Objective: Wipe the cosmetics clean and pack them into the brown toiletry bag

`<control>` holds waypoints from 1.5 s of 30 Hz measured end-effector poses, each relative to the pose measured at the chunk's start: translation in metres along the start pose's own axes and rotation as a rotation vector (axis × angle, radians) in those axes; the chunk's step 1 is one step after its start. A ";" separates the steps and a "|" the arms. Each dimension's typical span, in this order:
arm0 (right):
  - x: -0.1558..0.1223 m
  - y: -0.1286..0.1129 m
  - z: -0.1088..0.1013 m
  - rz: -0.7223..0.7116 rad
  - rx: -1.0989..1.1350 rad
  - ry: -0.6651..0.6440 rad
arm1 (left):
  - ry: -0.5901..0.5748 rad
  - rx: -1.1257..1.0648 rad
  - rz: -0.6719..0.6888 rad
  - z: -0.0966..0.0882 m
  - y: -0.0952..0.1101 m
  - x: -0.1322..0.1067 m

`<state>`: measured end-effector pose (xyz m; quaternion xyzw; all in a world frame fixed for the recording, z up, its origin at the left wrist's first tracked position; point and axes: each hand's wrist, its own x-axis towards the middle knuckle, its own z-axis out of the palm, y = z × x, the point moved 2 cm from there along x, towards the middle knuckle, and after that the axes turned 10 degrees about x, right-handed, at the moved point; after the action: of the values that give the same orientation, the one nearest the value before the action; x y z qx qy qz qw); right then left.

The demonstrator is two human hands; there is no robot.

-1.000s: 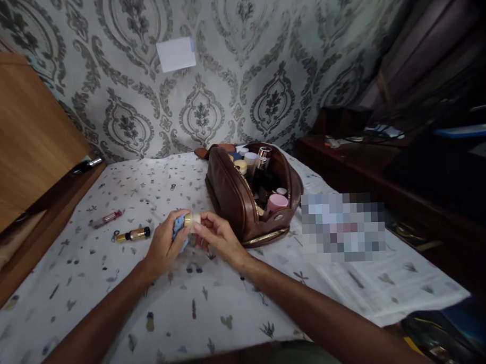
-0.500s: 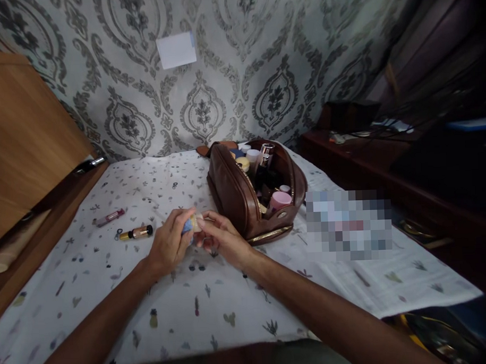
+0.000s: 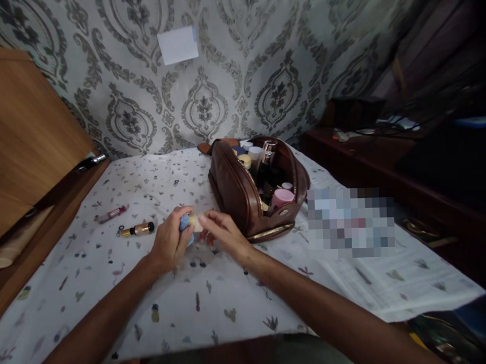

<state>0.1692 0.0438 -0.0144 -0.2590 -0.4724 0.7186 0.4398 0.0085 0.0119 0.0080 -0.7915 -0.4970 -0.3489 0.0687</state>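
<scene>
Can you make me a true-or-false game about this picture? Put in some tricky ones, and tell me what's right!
1. The left hand holds something blue. True.
2. A pink jar sits inside the brown bag. True.
3. The brown bag is zipped shut. False: its top is open.
4. A hand is deep inside the brown bag. False: the right hand is outside it, with fingers at the small pale container.
5. The black-capped bottle lies to the left of the brown bag. True.
</scene>
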 end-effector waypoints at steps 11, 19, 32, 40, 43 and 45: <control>-0.003 -0.003 0.004 0.068 0.191 -0.005 | -0.062 -0.141 -0.004 -0.010 0.004 0.009; -0.003 -0.001 0.005 0.112 0.230 -0.146 | -0.131 -0.406 -0.363 -0.012 0.008 0.016; -0.004 -0.003 0.007 0.160 0.460 -0.115 | -0.012 -0.316 -0.403 -0.011 0.006 0.011; -0.003 0.000 0.004 0.156 0.458 -0.064 | -0.031 0.029 -0.027 -0.003 0.007 0.005; -0.003 -0.001 0.004 0.176 0.418 -0.076 | -0.029 0.044 0.107 -0.004 0.003 0.003; -0.004 -0.004 0.005 0.180 0.370 -0.057 | -0.014 0.056 0.177 -0.006 0.000 0.002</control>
<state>0.1689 0.0390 -0.0092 -0.1947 -0.3197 0.8365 0.4002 0.0061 0.0110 0.0136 -0.8324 -0.4352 -0.3221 0.1179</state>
